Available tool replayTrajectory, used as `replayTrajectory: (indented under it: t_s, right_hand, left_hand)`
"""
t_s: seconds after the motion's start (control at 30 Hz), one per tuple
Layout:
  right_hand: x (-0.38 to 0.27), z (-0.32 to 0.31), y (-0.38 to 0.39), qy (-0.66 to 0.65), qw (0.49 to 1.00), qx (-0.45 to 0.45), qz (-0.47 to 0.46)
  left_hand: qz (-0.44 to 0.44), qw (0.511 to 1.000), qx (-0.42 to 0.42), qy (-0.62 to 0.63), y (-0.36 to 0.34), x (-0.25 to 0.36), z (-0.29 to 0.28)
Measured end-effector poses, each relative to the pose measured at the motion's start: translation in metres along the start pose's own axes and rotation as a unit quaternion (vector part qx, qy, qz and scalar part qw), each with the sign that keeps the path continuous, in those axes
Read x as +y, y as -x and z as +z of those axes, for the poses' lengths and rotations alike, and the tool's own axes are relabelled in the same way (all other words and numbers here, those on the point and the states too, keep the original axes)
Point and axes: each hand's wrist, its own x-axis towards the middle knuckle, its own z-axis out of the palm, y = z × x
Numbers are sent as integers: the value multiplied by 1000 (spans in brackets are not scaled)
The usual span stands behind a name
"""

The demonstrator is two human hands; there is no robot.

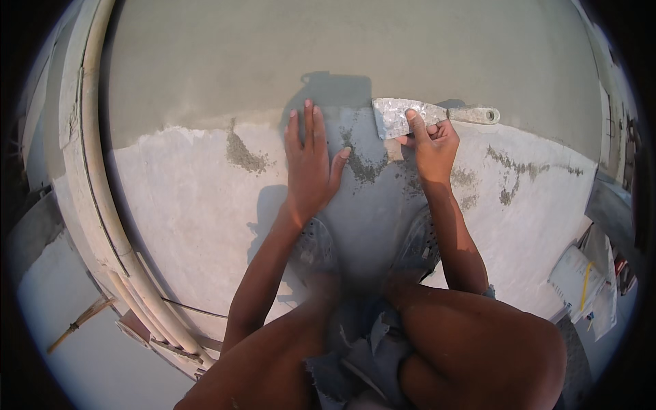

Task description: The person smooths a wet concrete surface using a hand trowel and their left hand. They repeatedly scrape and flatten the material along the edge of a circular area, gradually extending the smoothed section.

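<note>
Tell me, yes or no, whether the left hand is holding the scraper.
No, the scraper is in the right hand, while the left hand is open with its fingers extended.

One scraper [391, 117], two shoes [315, 246] [419, 240], two forearms [262, 277] [456, 236] and one pair of shorts [374, 362] show.

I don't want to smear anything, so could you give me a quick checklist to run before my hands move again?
1. Scraper in hand: ok, in the right hand.
2. Grip on the handle: not ok, thumb and fingers hold the blade.
3. Left hand free of tools: ok, fingers spread; whether it touches the surface, cannot tell.
4. Pale part free of crumbs: not ok, grey crumbs lie near both hands.
5. Shoes off the grey coat: ok, both on the pale part.
6. Grey coat set: cannot tell.
</note>
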Motion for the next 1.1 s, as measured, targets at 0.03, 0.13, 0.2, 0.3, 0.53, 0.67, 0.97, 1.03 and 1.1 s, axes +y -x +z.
replayTrajectory:
  t_s: [0.03, 0.13, 0.2, 0.3, 0.53, 0.67, 0.97, 1.03, 1.1]
  right_hand:
    - [-5, 6, -9, -6, 1000, 4, -22]
    - [-4, 14, -8, 4, 1000, -14, -19]
    - [16, 10, 16, 15, 998, -58, 8]
    - [31, 8, 37, 30, 995, -91, 25]
    - [-9, 24, -4, 9, 999, -33, -20]
    - [19, 23, 32, 37, 994, -95, 32]
    - [1, 24, -12, -13, 999, -15, -42]
    - [11, 27, 6, -3, 998, -57, 1]
    - [20, 27, 25, 5, 995, -95, 26]
  left_hand:
    - [0, 1000, -2, -8, 0, -1, 0]
    - [4, 1000, 1, -6, -1, -1, 1]
    - [2, 1000, 0, 4, -2, 1, 1]
    - [0, 1000, 8, 13, -1, -1, 3]
    - [-14, 1000, 1, 23, 0, -1, 0]
    - [-2, 999, 15, 44, -1, -1, 3]
    - [-18, 999, 14, 44, 0, -1, -2]
    - [-20, 998, 16, 52, 0, -2, -2]
    - [-15, 999, 18, 47, 0, -3, -1]
